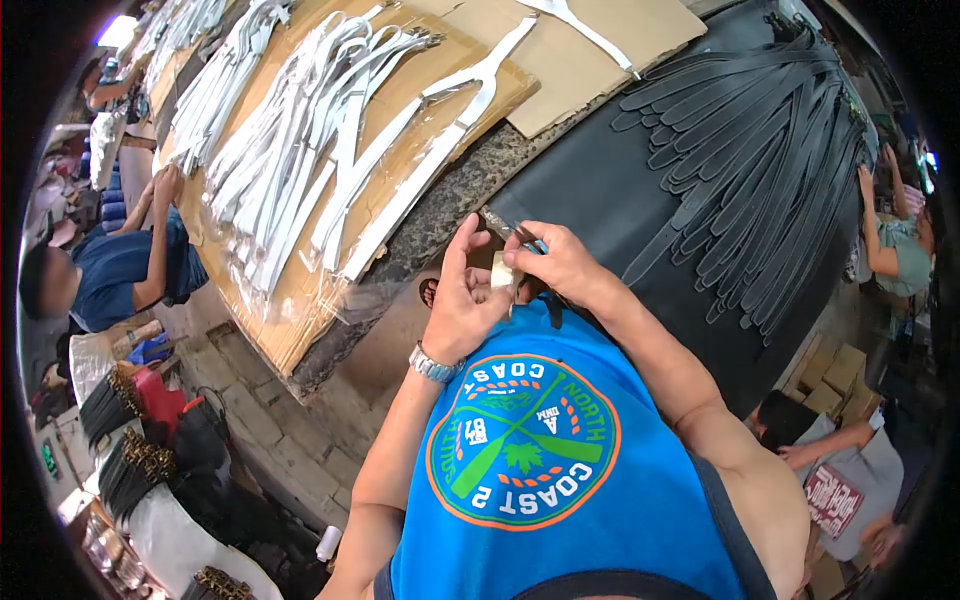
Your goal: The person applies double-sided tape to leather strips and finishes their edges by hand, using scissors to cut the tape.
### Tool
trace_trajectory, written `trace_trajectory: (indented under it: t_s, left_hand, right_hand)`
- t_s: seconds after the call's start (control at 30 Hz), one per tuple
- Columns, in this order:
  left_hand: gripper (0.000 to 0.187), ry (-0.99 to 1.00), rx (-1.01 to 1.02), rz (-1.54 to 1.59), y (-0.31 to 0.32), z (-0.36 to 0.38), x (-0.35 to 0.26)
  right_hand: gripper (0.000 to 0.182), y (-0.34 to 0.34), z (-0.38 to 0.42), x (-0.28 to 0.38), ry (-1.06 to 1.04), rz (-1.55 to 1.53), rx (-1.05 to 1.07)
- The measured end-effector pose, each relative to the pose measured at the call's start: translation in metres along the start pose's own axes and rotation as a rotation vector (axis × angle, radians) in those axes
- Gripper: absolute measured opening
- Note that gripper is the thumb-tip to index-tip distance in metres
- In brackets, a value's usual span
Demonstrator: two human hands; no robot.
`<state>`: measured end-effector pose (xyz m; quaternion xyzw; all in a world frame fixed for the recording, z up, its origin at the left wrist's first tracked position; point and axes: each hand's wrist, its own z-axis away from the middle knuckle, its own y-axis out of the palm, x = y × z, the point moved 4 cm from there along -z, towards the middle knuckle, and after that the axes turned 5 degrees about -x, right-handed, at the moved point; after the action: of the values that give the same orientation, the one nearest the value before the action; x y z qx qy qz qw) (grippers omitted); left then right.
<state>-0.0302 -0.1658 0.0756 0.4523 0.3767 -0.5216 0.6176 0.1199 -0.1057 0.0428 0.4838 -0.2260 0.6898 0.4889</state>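
Holding pale piece [502, 274] in left hand [462, 300], up in front of blue top [530, 450]; fingers curled about it, index raised. Can't make out whether tape or fabric; lower end partly lost behind fingers. In right hand [565, 265], pinched between thumb and fingertips, slim dark tool [521, 236]; half covered, can't tell what kind. Right thumb against pale piece or just beside it, can't tell which.

Cut off by black round border: person at left [130, 270], person at right [895, 250], person in grey top [845, 485], all only partly showing. Blurry towards rim.

Edges: speckled table edge [445, 210] running diagonally past left hand, near fingertips. To right of right hand, black sheet [580, 190] stretching to fanned black straps [740, 180], some sideways room there. Between table and black bundles [110, 405] at lower left, wide gap down to tiled floor [250, 400].

Surface: brown cardboard [285, 345] bearing white straps [300, 140], partly under shiny clear plastic, outlines hard to separate. Room: crowded workshop, brown cartons [835, 375] stacked at right.
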Motion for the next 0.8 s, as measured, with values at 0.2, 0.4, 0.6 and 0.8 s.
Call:
trace_trajectory:
  t_s: [0.2, 0.4, 0.6, 0.8]
  left_hand:
    - [0.079, -0.019, -0.060, -0.113, -0.014, 0.000, 0.016]
    - [0.065, -0.059, -0.045, -0.323, -0.014, 0.004, 0.008]
    - [0.065, -0.084, -0.022, -0.131, -0.008, 0.001, 0.008]
    - [0.061, -0.145, 0.016, -0.220, -0.006, -0.002, 0.004]
  right_hand:
    - [0.011, -0.004, -0.004, -0.001, -0.045, -0.011, 0.051]
    - [0.010, -0.009, -0.003, -0.004, -0.047, 0.001, 0.059]
    - [0.009, -0.013, 0.003, 0.000, 0.018, 0.005, 0.017]
    - [0.008, -0.015, 0.011, 0.020, -0.108, 0.191, 0.004]
